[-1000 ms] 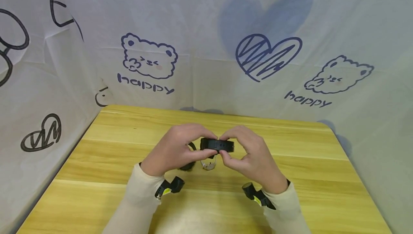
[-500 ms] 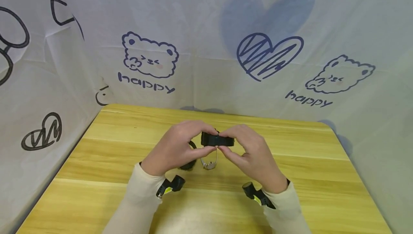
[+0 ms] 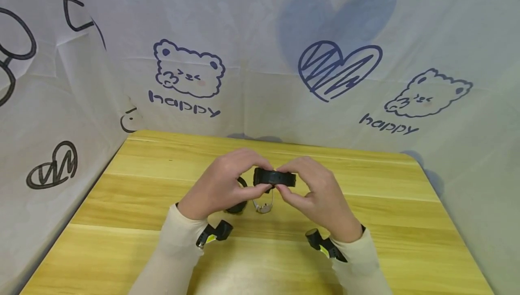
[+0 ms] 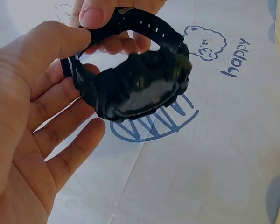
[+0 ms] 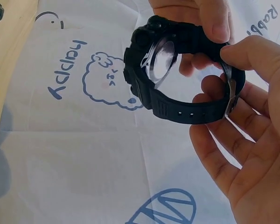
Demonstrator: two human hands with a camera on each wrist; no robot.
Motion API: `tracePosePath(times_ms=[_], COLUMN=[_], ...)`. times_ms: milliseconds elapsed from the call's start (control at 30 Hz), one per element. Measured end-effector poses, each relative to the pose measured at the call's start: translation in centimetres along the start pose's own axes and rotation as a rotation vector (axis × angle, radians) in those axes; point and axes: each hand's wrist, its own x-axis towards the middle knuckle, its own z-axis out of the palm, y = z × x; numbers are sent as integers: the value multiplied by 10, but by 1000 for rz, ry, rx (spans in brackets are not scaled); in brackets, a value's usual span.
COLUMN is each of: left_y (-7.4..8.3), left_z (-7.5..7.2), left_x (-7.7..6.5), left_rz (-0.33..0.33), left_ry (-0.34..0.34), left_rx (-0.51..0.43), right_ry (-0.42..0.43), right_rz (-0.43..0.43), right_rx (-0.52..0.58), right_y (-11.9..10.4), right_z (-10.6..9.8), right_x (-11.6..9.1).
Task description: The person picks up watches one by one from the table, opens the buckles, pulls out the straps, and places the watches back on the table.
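Observation:
Both hands hold a black wristwatch [image 3: 274, 177] above the table, its strap looped into a ring. My left hand [image 3: 221, 186] pinches the strap between thumb and fingers, and my right hand [image 3: 317, 195] pinches it close beside. In the left wrist view the bulky watch case [image 4: 144, 95] hangs away from the fingers. A metal buckle [image 5: 231, 95] shows near my right fingers in the right wrist view. Below the hands, a silver watch [image 3: 264, 208] rests on the table. Another black watch [image 3: 237, 208] stands left of it, partly hidden by my left hand.
The wooden table [image 3: 386, 222] extends around the hands. A white cloth [image 3: 260, 51] with printed bears and hearts hangs behind it, and more cloth closes off the left and right sides. Small black cameras are strapped to both wrists.
The held watch has risen slightly and tilted, then come down a little; its strap holes and buckle face the head camera less. Both hands keep their grip. The table watches have not moved.

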Motion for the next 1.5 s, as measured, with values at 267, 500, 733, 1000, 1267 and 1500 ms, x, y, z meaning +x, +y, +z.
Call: tracePosePath(times_ms=[267, 500, 733, 1000, 1267, 1500], left_y=[0, 1, 3, 3, 6, 5], left_z=[1, 1, 2, 3, 5, 3], left_x=[0, 1, 3, 3, 4, 3], left_rz=[57, 58, 69, 63, 60, 58], left_ry=[13, 8, 11, 2, -3, -5], left_rx=[32, 49, 38, 60, 83, 63], right_ry=[-23, -3, 3, -43, -26, 9], right_rz=[11, -24, -48, 11, 16, -37], right_rx=[-1, -22, -27, 13, -6, -15], right_y=[-1, 0, 0, 1, 1, 1], right_z=[1, 2, -2, -4, -4, -3], right_x=[0, 2, 2, 0, -2, -2])
